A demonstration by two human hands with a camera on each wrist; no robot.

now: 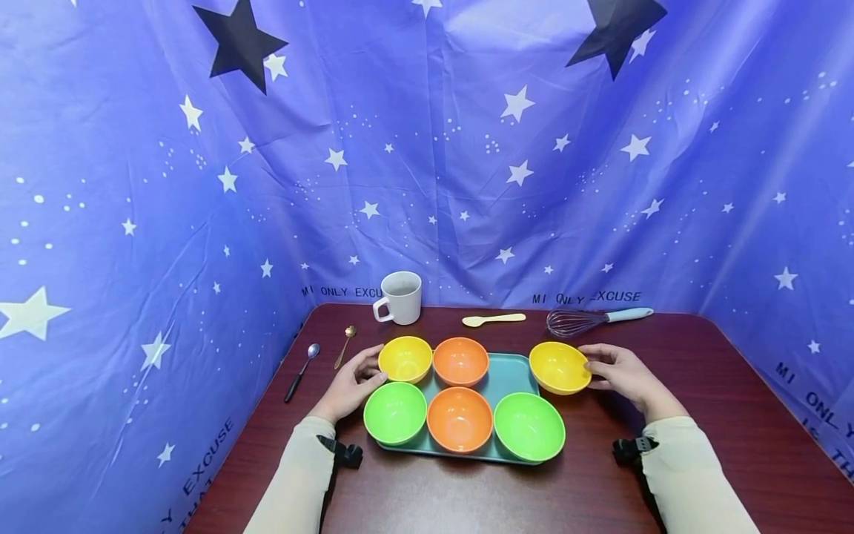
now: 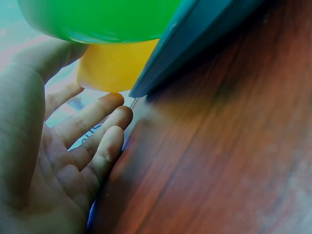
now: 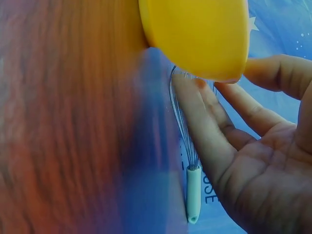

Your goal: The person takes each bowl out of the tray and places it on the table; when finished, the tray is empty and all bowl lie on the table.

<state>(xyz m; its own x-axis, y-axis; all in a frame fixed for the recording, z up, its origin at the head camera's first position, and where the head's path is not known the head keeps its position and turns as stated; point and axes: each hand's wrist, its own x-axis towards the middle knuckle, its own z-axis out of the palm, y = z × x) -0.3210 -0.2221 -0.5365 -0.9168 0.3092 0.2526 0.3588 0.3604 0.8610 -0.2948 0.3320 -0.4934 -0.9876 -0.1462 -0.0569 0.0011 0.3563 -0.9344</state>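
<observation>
My right hand (image 1: 623,374) pinches the rim of a yellow bowl (image 1: 559,368) at the tray's right back corner; the right wrist view shows the thumb at the rim of this bowl (image 3: 200,34) and fingers beneath. At the tray's left side my left hand (image 1: 355,384) rests its fairly straight fingers against another yellow bowl (image 1: 405,360). The teal tray (image 1: 510,371) also bears two orange bowls (image 1: 460,362) and two green bowls (image 1: 396,414). In the left wrist view, the green bowl (image 2: 102,19) partly hides the thumb.
Behind the tray are a white mug (image 1: 402,298), a cream spoon-like utensil (image 1: 494,320) and a whisk (image 1: 594,320). A gold spoon (image 1: 345,346) and a black-handled spoon (image 1: 302,372) lie left of the tray. Star-printed blue cloth (image 1: 434,185) hangs around the dark red table (image 1: 720,386).
</observation>
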